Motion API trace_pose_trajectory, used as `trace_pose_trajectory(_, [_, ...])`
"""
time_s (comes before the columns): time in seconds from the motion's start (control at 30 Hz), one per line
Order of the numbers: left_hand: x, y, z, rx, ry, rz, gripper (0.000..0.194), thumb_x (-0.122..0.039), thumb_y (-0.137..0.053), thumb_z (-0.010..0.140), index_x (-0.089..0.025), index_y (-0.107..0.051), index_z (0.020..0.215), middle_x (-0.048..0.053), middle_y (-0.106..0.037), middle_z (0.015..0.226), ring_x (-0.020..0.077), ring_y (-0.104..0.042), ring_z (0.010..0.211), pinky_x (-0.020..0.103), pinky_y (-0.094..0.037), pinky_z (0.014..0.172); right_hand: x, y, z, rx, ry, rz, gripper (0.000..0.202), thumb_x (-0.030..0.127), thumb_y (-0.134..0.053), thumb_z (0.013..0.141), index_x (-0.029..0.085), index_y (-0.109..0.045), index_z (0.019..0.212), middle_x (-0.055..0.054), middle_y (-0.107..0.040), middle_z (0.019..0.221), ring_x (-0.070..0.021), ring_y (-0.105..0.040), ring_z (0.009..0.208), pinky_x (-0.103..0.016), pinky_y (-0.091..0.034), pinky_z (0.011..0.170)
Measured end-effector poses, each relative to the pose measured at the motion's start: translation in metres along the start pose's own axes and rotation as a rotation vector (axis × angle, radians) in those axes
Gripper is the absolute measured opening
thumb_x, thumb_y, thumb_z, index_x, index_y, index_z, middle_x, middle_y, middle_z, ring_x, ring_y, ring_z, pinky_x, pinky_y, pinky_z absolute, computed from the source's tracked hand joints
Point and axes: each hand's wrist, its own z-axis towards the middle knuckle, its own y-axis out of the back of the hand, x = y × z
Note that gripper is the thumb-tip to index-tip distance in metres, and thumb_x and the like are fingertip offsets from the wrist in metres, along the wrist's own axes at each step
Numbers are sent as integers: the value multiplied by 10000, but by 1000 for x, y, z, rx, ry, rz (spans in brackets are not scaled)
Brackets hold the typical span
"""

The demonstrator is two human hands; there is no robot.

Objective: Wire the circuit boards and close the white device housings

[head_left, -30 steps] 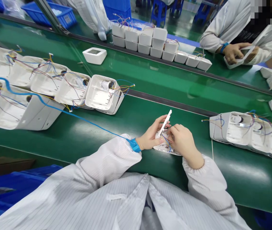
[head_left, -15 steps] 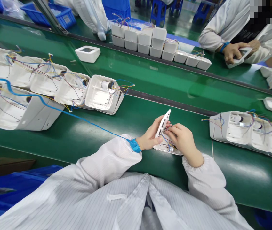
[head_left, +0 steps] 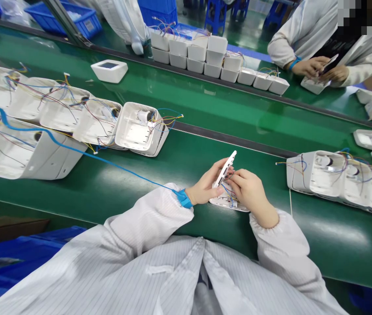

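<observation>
My left hand grips a white plastic front panel, tilted up on edge above an open white housing on the green bench. Thin coloured wires run inside the housing. My right hand is closed in a pinch at the panel's inner side, where the ends of thin wires show between the fingertips; the connector itself is hidden. A blue wrist strap with a blue cord circles my left wrist.
Wired white housings stand in rows at the left, and more housings at the right. Across the belt, stacked housings line the far bench. A closed unit lies on the belt. A co-worker's hands hold another unit.
The front panel has tipped slightly to the right in my left hand; my right hand stays at its inner side. The closed unit on the belt has shifted left.
</observation>
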Motion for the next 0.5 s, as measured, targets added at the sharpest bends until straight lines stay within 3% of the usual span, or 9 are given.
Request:
trace_pose_trajectory(0.33, [-5,1,1,-9,61,46,771,-583,-645,823,-212,-383,1446,145,-527,1303,326,-520,1225,483,-416,1070,0,2,-2,-16,-5,65,264,238,-479,977,192,-714,867,-60,-667,864,-162,-594,771,-293,-420,687])
trace_pose_trajectory(0.5, [-9,1,3,43,43,75,733,-545,-633,849,-207,-389,1452,149,-539,1327,325,-542,1219,470,-424,1064,-1,1,-3,0,30,35,286,230,-468,978,172,-696,816,-60,-643,814,-162,-572,749,-297,-405,679])
